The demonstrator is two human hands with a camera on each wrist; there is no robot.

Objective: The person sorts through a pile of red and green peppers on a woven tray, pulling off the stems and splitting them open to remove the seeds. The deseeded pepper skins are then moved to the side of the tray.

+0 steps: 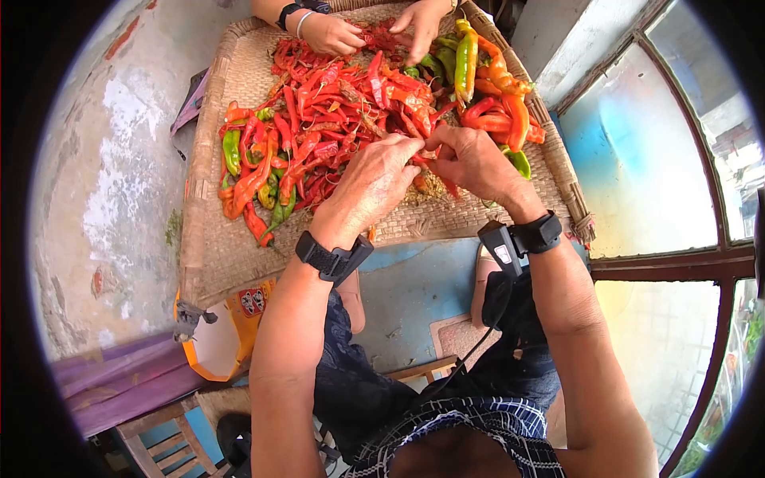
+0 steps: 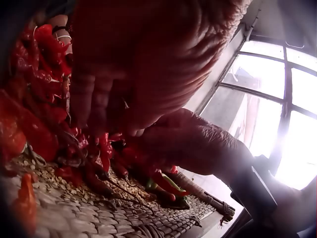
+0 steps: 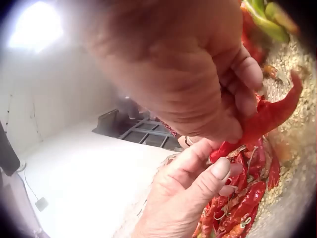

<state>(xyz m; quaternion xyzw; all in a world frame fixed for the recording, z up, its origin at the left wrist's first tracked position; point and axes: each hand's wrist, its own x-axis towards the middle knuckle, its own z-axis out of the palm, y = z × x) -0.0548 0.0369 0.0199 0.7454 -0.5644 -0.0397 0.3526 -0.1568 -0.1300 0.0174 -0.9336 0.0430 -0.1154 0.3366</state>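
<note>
A red chili pepper (image 3: 272,116) is held between my two hands over the near part of a woven tray (image 1: 406,227). My right hand (image 1: 478,163) pinches it between thumb and fingers, its curved end sticking out. Thumb and forefinger of my left hand (image 3: 183,188) grip the other end, close against the right fingertips. Just beyond the hands spreads a heap of red chilies (image 1: 343,103), many of them wrinkled. Pale seeds (image 3: 292,119) lie scattered on the weave beneath the hands.
Another person's hands (image 1: 335,33) work among the chilies at the tray's far side. Larger green and orange peppers (image 1: 466,64) lie at the right, with more mixed ones (image 1: 259,171) at the left. A window (image 1: 637,151) flanks the right side; an orange-edged bag (image 1: 219,346) stands below left.
</note>
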